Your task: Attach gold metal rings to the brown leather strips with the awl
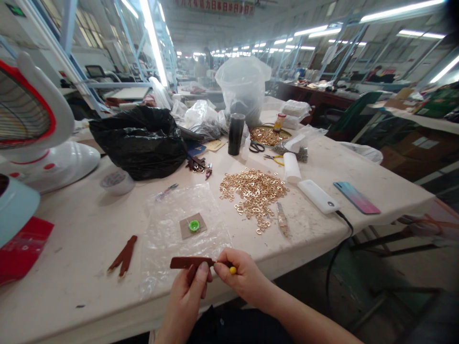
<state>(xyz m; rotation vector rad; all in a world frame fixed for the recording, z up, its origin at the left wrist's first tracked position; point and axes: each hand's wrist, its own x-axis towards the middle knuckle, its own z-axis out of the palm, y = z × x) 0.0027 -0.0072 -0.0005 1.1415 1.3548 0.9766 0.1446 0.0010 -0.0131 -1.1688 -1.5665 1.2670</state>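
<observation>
My left hand (pixel 193 286) pinches a brown leather strap (pixel 184 262) above the table's front edge, thumb on top. Close against its right end, my right hand (pixel 240 277) is closed on a small tool with a yellow tip (pixel 233 270); most of the tool is hidden by the fingers. Beyond my hands, a small green dish (pixel 194 225) sits on a grey-brown square (pixel 185 230) over a clear plastic sheet (pixel 158 239). Two more brown straps (pixel 126 258) lie crossed at the left. A pile of gold-coloured metal rings (pixel 253 188) is spread farther back.
Behind are a black plastic bag (pixel 143 143), a dark cylinder (pixel 236 134) and scissors (pixel 256 147). A cutter knife (pixel 282 219), a white power bank (pixel 318 196) with a cable and a phone (pixel 356 197) lie at right. A fan (pixel 53 157) stands left, near a tape roll (pixel 116 182).
</observation>
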